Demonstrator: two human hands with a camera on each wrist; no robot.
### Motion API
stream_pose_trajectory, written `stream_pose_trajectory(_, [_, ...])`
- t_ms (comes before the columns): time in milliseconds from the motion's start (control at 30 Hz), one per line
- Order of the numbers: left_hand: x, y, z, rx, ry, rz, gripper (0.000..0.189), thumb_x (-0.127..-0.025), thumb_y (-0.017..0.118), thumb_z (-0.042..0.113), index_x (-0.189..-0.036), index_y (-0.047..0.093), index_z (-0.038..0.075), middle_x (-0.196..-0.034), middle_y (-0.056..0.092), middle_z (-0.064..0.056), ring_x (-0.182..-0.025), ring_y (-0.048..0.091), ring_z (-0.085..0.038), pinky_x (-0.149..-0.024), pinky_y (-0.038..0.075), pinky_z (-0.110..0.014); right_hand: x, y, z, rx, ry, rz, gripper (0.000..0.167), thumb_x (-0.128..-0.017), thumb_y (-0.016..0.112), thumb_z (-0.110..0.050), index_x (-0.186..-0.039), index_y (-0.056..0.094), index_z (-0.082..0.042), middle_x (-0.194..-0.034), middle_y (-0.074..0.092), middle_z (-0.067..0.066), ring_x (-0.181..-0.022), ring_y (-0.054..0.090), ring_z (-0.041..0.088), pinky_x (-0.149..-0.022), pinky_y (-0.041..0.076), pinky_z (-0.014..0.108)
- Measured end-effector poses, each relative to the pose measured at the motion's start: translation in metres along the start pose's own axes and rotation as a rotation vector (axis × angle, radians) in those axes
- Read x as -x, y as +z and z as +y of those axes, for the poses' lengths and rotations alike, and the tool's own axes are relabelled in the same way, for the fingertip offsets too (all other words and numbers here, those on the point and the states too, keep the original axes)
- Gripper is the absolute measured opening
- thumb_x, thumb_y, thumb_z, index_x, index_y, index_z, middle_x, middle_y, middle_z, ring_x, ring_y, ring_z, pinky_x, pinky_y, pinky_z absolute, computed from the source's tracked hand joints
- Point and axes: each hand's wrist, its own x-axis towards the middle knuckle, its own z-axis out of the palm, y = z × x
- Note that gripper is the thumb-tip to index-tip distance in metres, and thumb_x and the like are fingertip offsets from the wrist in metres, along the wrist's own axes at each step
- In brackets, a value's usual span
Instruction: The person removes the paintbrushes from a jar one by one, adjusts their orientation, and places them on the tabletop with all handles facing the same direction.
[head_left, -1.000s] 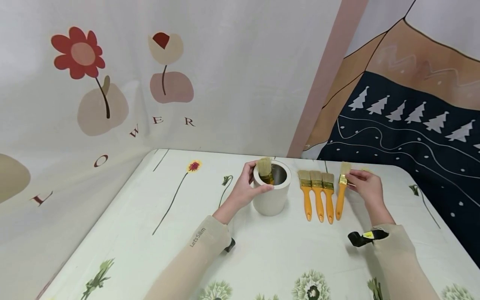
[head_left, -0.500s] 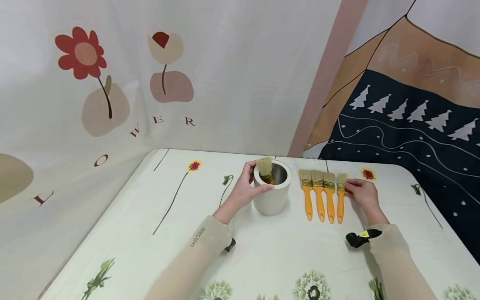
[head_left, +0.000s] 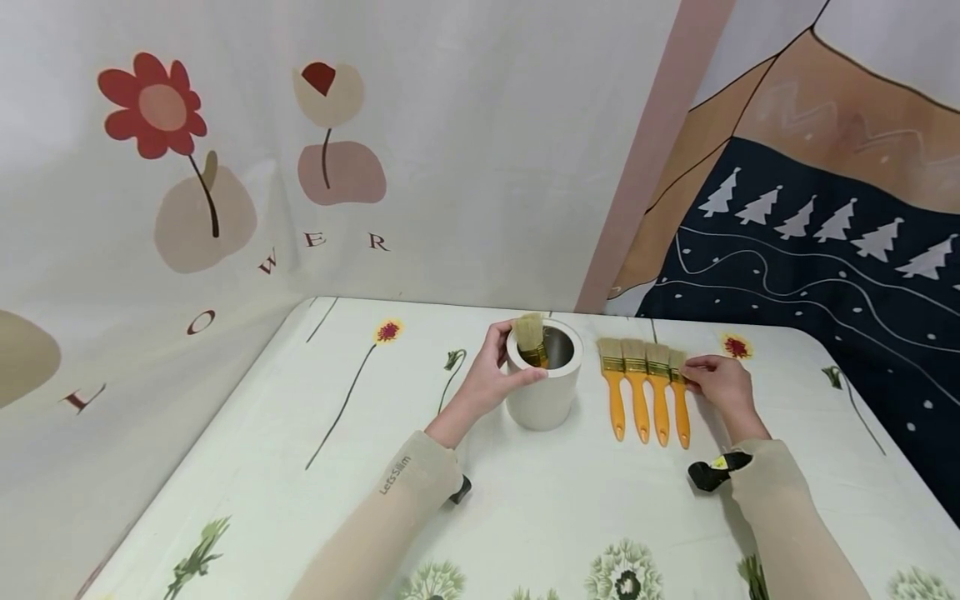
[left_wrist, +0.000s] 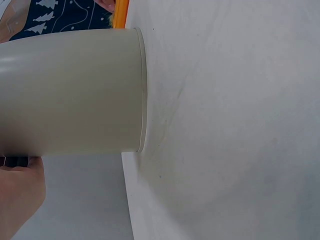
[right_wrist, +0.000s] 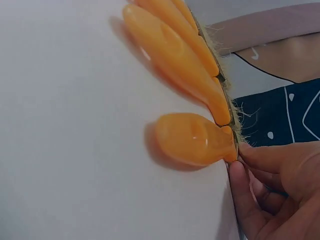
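Note:
A cream cylindrical pot (head_left: 542, 404) with a thick rim and dark metallic inside stands upright on the table. My left hand (head_left: 491, 375) holds it around the rim, thumb on the near side. One paintbrush (head_left: 529, 333) leans inside, bristles up, its handle hidden by the wall. To the right lie several paintbrushes with orange handles, side by side, bristles away from me. My right hand (head_left: 723, 385) pinches the rightmost paintbrush (head_left: 682, 412) at its metal band, right up against its neighbour (head_left: 660, 408). In the right wrist view, thumb and fingertips meet at that brush's neck (right_wrist: 229, 142).
The table (head_left: 540, 500) has a white flower-printed cloth. Behind it hangs a pale curtain (head_left: 480, 167), with a dark tree-patterned cloth (head_left: 810, 275) at the right. Black wrist-camera mounts (head_left: 708, 475) stick out at both sleeves, low over the cloth.
My right hand has moved left with the rightmost paintbrush, closing the gap to the row; the brush has swung nearly parallel to the others. My left hand and the pot have stayed put.

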Motion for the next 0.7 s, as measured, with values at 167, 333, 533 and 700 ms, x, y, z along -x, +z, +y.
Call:
stream_pose_trajectory(167, [0.0,0.0,0.0,-0.003,-0.001,0.003,0.096,-0.077,0.084,0.045,-0.147,0.03,0.007,-0.155,0.038,-0.014,-0.149,0.033,-0.028,-0.126,0.023,-0.044,0.0,0.0,0.0,0.006,-0.003,0.006,0.033,-0.101,0.057,-0.017,-0.124,0.062,0.007,-0.122,0.063,0.029,-0.065,0.06,0.003,-0.051,0.047,0.008])
stream_pose_trajectory(333, [0.0,0.001,0.0,-0.011,-0.006,0.005,0.091,-0.08,0.084,0.037,-0.147,0.03,0.006,-0.155,0.038,-0.014,-0.149,0.033,-0.028,-0.126,0.023,-0.044,-0.002,-0.003,0.002,-0.04,0.0,-0.007,0.036,-0.102,0.057,-0.018,-0.128,0.06,0.007,-0.127,0.061,0.029,-0.066,0.06,-0.001,-0.054,0.05,0.007])
stream_pose_trajectory(533, [0.001,0.001,0.001,-0.008,-0.006,0.007,0.092,-0.079,0.084,0.039,-0.147,0.031,0.007,-0.154,0.039,-0.013,-0.149,0.034,-0.028,-0.126,0.024,-0.044,-0.002,-0.01,0.001,-0.095,0.014,0.011,0.039,-0.102,0.057,-0.022,-0.131,0.059,0.004,-0.132,0.059,0.026,-0.073,0.058,-0.003,-0.061,0.053,0.007])
stream_pose_trajectory(700, [0.001,0.001,0.001,-0.003,-0.002,0.005,0.095,-0.077,0.084,0.044,-0.147,0.031,0.007,-0.154,0.039,-0.013,-0.148,0.034,-0.028,-0.126,0.024,-0.043,0.004,-0.015,-0.012,-0.139,-0.005,0.032,0.041,-0.101,0.058,-0.023,-0.133,0.057,0.004,-0.129,0.06,0.024,-0.072,0.056,-0.007,-0.065,0.055,0.009])
